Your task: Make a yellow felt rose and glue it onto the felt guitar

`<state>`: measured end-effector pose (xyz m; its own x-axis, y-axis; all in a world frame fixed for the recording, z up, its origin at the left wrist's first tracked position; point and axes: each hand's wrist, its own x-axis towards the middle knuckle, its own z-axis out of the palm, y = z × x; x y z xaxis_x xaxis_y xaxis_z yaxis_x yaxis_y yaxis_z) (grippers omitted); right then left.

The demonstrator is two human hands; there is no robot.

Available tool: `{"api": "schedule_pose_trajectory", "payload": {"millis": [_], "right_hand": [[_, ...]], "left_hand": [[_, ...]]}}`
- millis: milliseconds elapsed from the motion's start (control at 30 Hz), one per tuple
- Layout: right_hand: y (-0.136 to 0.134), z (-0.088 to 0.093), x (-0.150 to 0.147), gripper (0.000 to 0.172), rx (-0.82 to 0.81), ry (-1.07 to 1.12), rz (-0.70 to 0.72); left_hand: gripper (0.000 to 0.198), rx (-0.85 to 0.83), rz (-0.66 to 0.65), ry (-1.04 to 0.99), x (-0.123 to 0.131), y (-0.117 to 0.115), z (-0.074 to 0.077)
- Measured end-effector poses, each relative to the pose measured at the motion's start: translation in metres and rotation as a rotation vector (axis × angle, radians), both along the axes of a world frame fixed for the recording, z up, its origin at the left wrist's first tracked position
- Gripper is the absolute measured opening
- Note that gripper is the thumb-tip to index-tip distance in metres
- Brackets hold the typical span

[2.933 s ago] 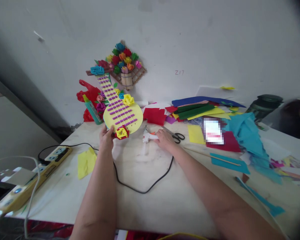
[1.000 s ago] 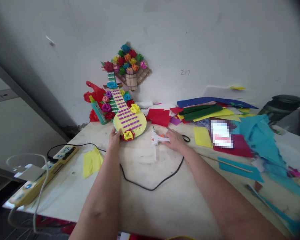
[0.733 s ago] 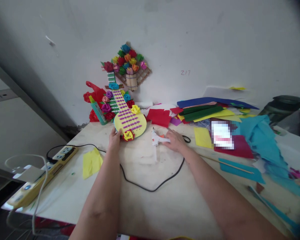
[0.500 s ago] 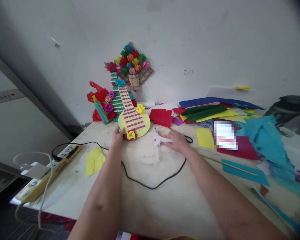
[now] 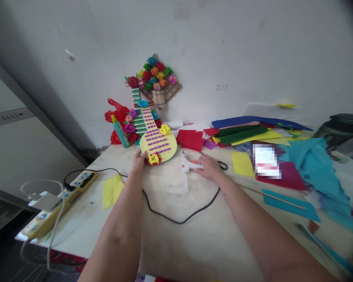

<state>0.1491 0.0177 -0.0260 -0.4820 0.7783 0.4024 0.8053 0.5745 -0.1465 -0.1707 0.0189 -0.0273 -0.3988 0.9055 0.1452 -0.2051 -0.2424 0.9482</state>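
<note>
A yellow paper guitar point(image 5: 159, 141) with purple strips and paper flowers leans against the wall at the back of the table. My left hand point(image 5: 139, 161) grips its lower edge, beside a red and yellow flower point(image 5: 153, 158). My right hand point(image 5: 208, 167) rests closed on the handle of a white glue gun point(image 5: 187, 166) lying on the table. The gun's black cord point(image 5: 176, 215) loops across the tabletop.
A flower basket craft point(image 5: 156, 82) hangs on the wall. A green glue bottle point(image 5: 120, 132) and red bag stand at the back left. A power strip point(image 5: 61, 199) lies at the left edge, near a yellow paper scrap point(image 5: 111, 190). Coloured paper sheets point(image 5: 253, 131) cover the right side.
The guitar has been tipped more upright toward the wall, with my left hand following its lower edge. My right hand has stayed on the glue gun.
</note>
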Motion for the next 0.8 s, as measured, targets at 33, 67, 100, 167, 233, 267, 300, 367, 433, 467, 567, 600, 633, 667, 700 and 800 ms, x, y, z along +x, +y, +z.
{"api": "schedule_pose_trajectory", "payload": {"millis": [33, 67, 100, 167, 233, 267, 300, 367, 433, 467, 567, 600, 633, 667, 700, 800], "right_hand": [[0.0, 0.0, 0.0, 0.026, 0.001, 0.003, 0.003], [0.001, -0.001, 0.0, 0.026, 0.003, 0.004, 0.004], [0.001, -0.001, 0.0, 0.025, 0.006, 0.002, 0.005], [0.001, 0.0, 0.001, 0.025, 0.015, 0.002, 0.009], [0.0, 0.0, 0.001, 0.025, 0.022, 0.004, 0.015], [0.0, 0.0, 0.001, 0.024, 0.024, 0.005, 0.019], [0.0, 0.0, 0.001, 0.024, 0.025, 0.006, 0.022], [0.0, 0.0, 0.001, 0.024, 0.025, 0.01, 0.025], [0.001, 0.0, 0.001, 0.024, 0.022, 0.018, 0.02], [0.001, 0.0, 0.001, 0.024, 0.02, 0.019, 0.017], [0.001, 0.0, 0.001, 0.024, 0.019, 0.012, 0.009], [0.0, 0.001, 0.001, 0.024, 0.02, 0.009, 0.006], [0.0, 0.001, 0.001, 0.023, 0.022, 0.009, 0.004], [0.0, 0.001, 0.001, 0.023, 0.024, 0.011, 0.0], [-0.001, 0.002, 0.001, 0.023, 0.024, 0.014, -0.001], [-0.001, 0.003, 0.001, 0.022, 0.014, 0.009, 0.007]], "left_hand": [[0.039, 0.007, -0.007, -0.002, 0.0, 0.0, 0.0], [0.039, 0.016, -0.014, -0.006, 0.0, -0.001, 0.0], [0.039, 0.024, -0.018, -0.011, 0.0, -0.001, 0.001], [0.039, 0.02, -0.02, -0.013, 0.0, -0.001, 0.002], [0.039, 0.002, -0.01, -0.013, -0.001, -0.001, 0.002], [0.039, -0.005, -0.003, -0.014, -0.001, -0.001, 0.003], [0.038, -0.013, 0.003, -0.016, -0.001, 0.0, 0.002], [0.037, -0.031, 0.02, -0.012, -0.001, 0.003, 0.001], [0.035, -0.047, 0.046, 0.014, -0.001, 0.006, -0.001], [0.033, -0.052, 0.066, 0.03, -0.001, 0.008, -0.002], [0.028, -0.078, 0.158, 0.08, -0.001, 0.013, -0.005], [0.027, -0.098, 0.189, 0.089, -0.001, 0.014, -0.005], [0.028, -0.123, 0.216, 0.093, -0.001, 0.015, -0.005], [0.029, -0.145, 0.241, 0.092, -0.001, 0.015, -0.005], [0.031, -0.164, 0.263, 0.087, -0.001, 0.015, -0.005], [0.033, -0.195, 0.347, 0.088, -0.003, 0.015, -0.008]]}}
